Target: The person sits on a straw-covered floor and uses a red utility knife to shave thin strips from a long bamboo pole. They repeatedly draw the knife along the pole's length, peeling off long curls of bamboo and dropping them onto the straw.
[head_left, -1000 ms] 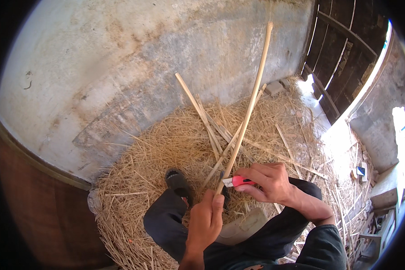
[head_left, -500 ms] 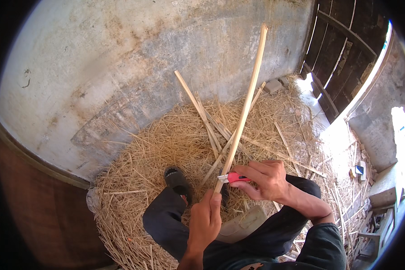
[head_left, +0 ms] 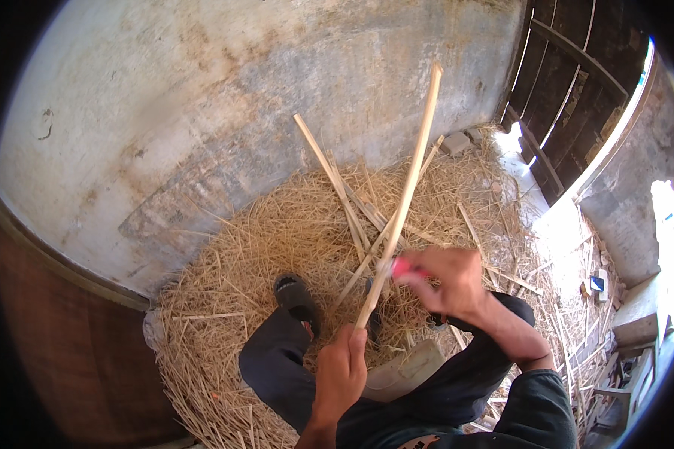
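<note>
A long pale strip of wood or bamboo (head_left: 407,187) slants up and away from my left hand (head_left: 341,373), which is closed around its near end. Beside the strip, a little farther up, my right hand (head_left: 451,283) grips a red utility knife (head_left: 406,269). The knife's blade end is at the strip and smeared by motion, so I cannot tell whether it touches. Between my legs, below the strip, sits a pale container or block (head_left: 406,372), partly hidden by my left hand and trousers.
More pale strips (head_left: 329,168) lean against the stained wall (head_left: 225,112), crossing over shavings (head_left: 240,314) that cover the floor. My dark slipper (head_left: 296,299) rests on the shavings. Dark wooden boards (head_left: 569,82) stand at the far right, with a small white-and-blue object (head_left: 597,283) below.
My right hand and the knife have moved a little up along the strip, away from my left hand. The strip's far end has dropped slightly.
</note>
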`<state>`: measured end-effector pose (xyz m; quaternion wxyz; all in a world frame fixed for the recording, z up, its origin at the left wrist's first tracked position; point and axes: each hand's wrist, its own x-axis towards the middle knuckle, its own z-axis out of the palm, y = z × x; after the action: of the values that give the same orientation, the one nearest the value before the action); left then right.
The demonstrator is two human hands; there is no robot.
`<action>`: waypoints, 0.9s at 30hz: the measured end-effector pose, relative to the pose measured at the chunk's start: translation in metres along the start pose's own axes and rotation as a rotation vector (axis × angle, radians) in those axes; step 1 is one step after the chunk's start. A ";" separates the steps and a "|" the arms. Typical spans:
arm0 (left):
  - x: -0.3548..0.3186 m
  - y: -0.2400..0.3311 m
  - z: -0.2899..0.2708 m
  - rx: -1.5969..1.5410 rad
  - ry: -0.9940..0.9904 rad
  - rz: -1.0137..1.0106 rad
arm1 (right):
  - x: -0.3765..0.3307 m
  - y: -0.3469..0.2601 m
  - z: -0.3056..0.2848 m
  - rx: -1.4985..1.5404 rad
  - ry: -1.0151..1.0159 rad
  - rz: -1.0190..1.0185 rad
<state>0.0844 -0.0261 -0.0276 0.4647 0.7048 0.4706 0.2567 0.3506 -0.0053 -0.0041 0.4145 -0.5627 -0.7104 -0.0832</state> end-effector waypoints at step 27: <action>-0.002 0.019 0.006 0.047 0.073 0.063 | -0.034 -0.034 0.007 0.105 -0.135 -0.118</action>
<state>0.0961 -0.0323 -0.0132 0.4222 0.7202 0.4708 0.2853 0.3185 -0.0377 -0.0198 0.3890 -0.5020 -0.7718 -0.0321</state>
